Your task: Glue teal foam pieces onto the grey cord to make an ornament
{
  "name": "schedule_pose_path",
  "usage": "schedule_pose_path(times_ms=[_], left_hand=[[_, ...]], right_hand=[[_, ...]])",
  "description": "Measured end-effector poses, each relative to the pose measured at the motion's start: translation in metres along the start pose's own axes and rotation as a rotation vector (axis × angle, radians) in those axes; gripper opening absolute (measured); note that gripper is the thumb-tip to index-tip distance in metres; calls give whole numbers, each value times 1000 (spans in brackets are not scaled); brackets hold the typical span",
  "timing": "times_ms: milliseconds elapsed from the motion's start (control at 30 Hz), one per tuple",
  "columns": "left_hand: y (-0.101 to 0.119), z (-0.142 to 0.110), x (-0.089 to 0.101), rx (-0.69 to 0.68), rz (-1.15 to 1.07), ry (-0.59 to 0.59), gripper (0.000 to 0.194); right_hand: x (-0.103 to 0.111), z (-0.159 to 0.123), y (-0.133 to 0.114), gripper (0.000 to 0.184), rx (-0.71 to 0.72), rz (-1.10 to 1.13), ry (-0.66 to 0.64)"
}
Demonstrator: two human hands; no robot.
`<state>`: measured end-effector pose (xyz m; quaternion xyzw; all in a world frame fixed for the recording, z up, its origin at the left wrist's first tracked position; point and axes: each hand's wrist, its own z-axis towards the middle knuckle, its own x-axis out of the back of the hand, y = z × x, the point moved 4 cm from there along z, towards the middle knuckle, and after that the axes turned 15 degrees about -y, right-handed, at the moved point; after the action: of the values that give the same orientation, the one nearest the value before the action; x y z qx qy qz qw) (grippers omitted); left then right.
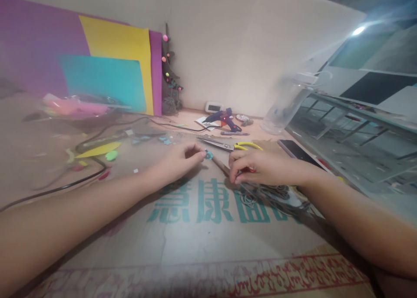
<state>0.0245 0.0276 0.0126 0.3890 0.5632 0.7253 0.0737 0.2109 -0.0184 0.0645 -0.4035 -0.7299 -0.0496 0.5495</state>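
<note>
"So, where is the turquoise piece (pixel 209 155)?"

"Over the counter (pixel 187 118), between the hands. Left hand (pixel 182 161): grip closed to a fingertip pinch on its edge, presumably leaving most of it exposed."

"And the right hand (pixel 252 165)?"

"Fingers curled, closed on the brown stick (pixel 220 165), apparently slanting its tip towards the piece. Contact: cannot tell. Scissors (pixel 228 146) lie just beyond, probably for easy reach."
</note>
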Motion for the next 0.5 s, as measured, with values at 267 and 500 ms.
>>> schedule_pose_path(times_ms=[267,500], left_hand=[[-5,1,3,-39,84,-3,26],[-3,0,1,13,76,-15,26]], right_hand=[[-20,7,-32,50,33,-365,294],[0,-11,-38,50,-176,-368,311]])
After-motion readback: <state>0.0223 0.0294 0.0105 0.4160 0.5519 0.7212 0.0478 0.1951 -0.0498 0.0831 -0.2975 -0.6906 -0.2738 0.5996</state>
